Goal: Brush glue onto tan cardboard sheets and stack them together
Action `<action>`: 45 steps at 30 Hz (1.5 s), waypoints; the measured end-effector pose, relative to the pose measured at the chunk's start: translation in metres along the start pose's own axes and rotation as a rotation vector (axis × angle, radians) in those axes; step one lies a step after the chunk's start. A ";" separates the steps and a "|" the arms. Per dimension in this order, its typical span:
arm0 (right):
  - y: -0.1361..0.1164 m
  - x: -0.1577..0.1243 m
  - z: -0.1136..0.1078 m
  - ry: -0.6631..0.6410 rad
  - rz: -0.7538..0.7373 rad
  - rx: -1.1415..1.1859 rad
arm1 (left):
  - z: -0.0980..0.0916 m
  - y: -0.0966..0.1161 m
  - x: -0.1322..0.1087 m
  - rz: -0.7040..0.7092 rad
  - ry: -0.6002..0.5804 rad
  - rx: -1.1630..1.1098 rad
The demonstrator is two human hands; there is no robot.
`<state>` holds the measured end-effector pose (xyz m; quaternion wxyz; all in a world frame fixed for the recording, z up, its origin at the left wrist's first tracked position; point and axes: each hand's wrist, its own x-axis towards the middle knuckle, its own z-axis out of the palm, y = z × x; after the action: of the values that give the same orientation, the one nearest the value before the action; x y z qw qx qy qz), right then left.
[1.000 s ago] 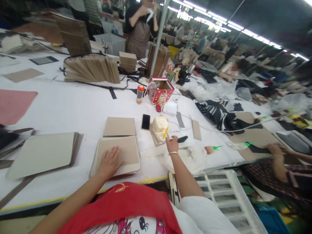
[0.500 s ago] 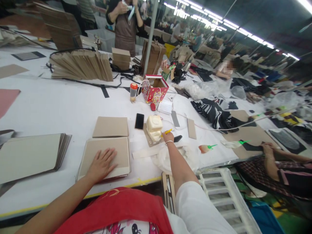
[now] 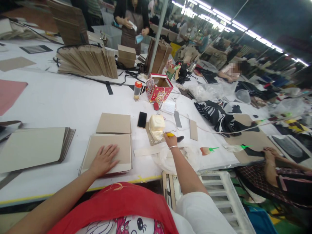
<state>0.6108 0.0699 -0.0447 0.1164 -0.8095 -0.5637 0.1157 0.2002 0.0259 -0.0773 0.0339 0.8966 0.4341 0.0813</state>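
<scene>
My left hand (image 3: 104,160) lies flat, fingers spread, on a stack of beige boards (image 3: 122,146) near the table's front edge. Just behind that stack is another beige board (image 3: 113,123). My right hand (image 3: 170,140) is closed round a yellow-handled tool (image 3: 170,134); its kind I cannot make out. The tool's working end is at the lower right side of a cream-coloured plastic container (image 3: 156,123), where whitish matter shows. The container stands on a small grey-brown board (image 3: 151,140). A black-handled object (image 3: 180,138) lies beside my right hand.
A phone (image 3: 142,120), a red-lidded jar (image 3: 137,90) and a red patterned box (image 3: 159,89) stand behind the container. More boards (image 3: 36,146) are stacked at left. A glue bottle with a green nozzle (image 3: 207,150) lies at right, near a co-worker's hands (image 3: 269,154).
My right hand has turned at the container, and the yellow handle now points more level. My left hand stays flat on the boards. The whole view has shifted slightly.
</scene>
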 end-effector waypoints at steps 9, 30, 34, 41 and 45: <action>-0.001 -0.033 0.019 -0.135 -0.333 -0.142 | -0.001 -0.002 0.001 -0.016 0.003 -0.018; -0.314 -0.071 0.051 -0.341 -0.169 0.829 | -0.017 -0.010 -0.004 -0.041 0.059 -0.160; -0.341 -0.072 0.074 -0.395 -0.210 0.701 | -0.016 -0.011 -0.004 -0.047 0.059 -0.168; -0.257 -0.045 0.046 -0.225 -0.132 0.448 | -0.015 -0.012 -0.005 -0.045 0.076 -0.174; -0.197 -0.043 0.018 -0.155 0.018 0.400 | -0.016 -0.011 -0.006 -0.039 0.088 -0.167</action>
<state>0.4160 0.0970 0.0040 0.2298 -0.7639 -0.5297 0.2882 0.1847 0.0278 -0.0642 0.0911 0.8776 0.4440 0.1558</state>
